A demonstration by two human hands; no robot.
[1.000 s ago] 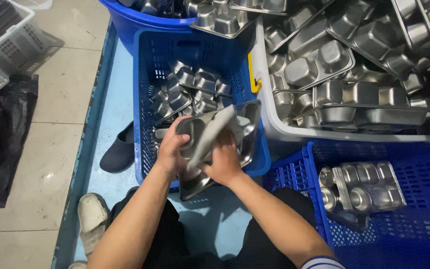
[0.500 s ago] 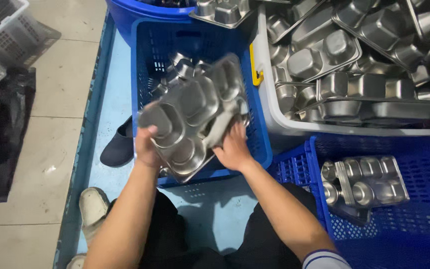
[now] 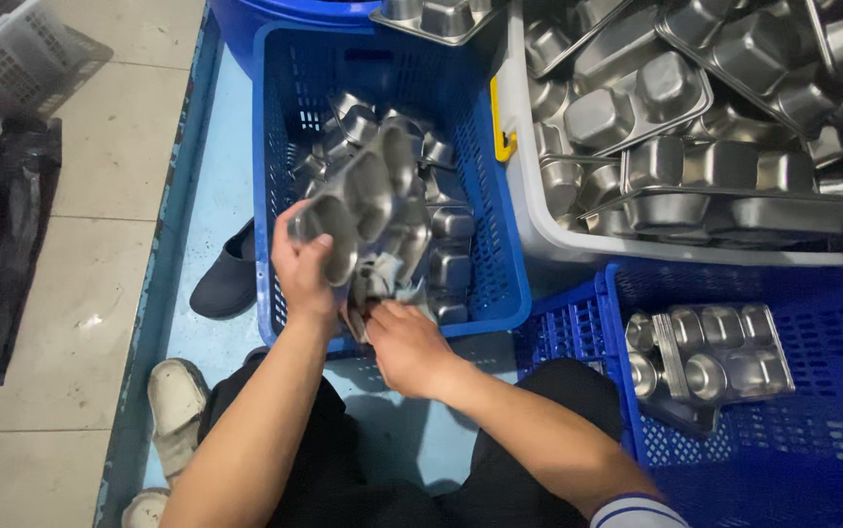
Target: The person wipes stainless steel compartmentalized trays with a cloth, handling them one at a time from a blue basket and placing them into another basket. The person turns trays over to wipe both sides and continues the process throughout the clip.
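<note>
My left hand (image 3: 302, 270) grips the near edge of a steel compartment tray (image 3: 367, 200), holding it tilted on edge over the blue crate (image 3: 492, 235) in front of me. My right hand (image 3: 404, 342) presses a crumpled grey cloth (image 3: 382, 279) against the tray's lower side. Under the tray, more steel trays (image 3: 449, 230) lie stacked inside the crate.
A white bin (image 3: 578, 256) heaped with steel trays stands at the right back. A second blue crate (image 3: 832, 430) at the right holds a few trays (image 3: 710, 350). A blue tub (image 3: 294, 20) is behind, a dark shoe (image 3: 226, 279) and white shoe (image 3: 175, 401) at left.
The tray, first held edge-on, was turned with its underside facing me, and is now tilted on edge again. My right hand has moved under it with the cloth.
</note>
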